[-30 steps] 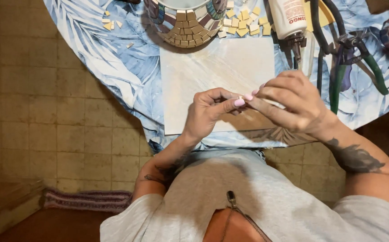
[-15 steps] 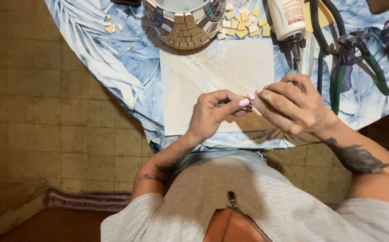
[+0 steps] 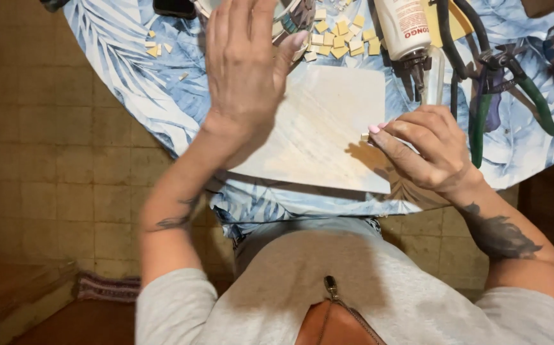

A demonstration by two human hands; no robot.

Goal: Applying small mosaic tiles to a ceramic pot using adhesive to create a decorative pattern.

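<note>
My left hand (image 3: 246, 64) is raised over the table with fingers spread and empty, reaching toward the round mosaic piece (image 3: 295, 19) at the far edge, which it mostly hides. My right hand (image 3: 427, 147) pinches a small beige tile piece (image 3: 365, 137) between thumb and fingertips, just above the right side of a white square tile (image 3: 318, 128). That tile lies flat on the blue leaf-patterned tablecloth (image 3: 149, 102).
Several small beige tile chips (image 3: 344, 39) lie scattered near the mosaic piece, a few more (image 3: 154, 48) to the left. A white glue bottle (image 3: 404, 29) lies on its side. Green-handled nippers (image 3: 481, 121) and other pliers rest at right. Tiled floor (image 3: 47, 160) lies left of the table.
My left hand let go of the small piece and rose up and forward toward the mosaic piece, opening out. My right hand kept the tile piece and shifted slightly right.
</note>
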